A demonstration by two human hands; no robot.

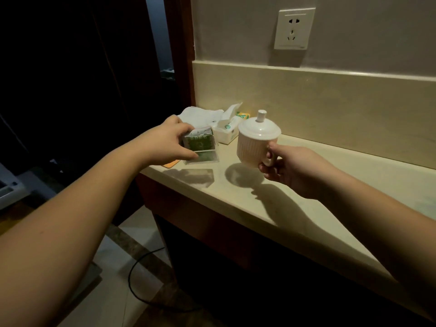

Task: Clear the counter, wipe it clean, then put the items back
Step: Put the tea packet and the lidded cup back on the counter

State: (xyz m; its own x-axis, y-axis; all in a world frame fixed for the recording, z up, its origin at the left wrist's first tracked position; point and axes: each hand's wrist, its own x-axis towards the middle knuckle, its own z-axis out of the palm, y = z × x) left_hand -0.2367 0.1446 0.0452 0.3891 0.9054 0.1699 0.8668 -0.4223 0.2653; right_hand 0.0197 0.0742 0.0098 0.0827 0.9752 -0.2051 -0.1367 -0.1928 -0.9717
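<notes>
Looks like you're in a hotel room or small flat: pale stone bench (pixel 295 204) with matching backsplash (pixel 306 109), wall socket (pixel 294 28) above, lidded white tea mug (pixel 256 142), tissue pack (pixel 227 131), tiled floor (pixel 132 244) on the near left.

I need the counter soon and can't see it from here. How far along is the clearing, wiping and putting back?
Most of the counter is bare; whether it has been wiped I cannot tell. In hand: the right hand holds the lidded white mug above it, and the left hand grips green packets. A tissue pack and white cloth sit at the far left end.
</notes>
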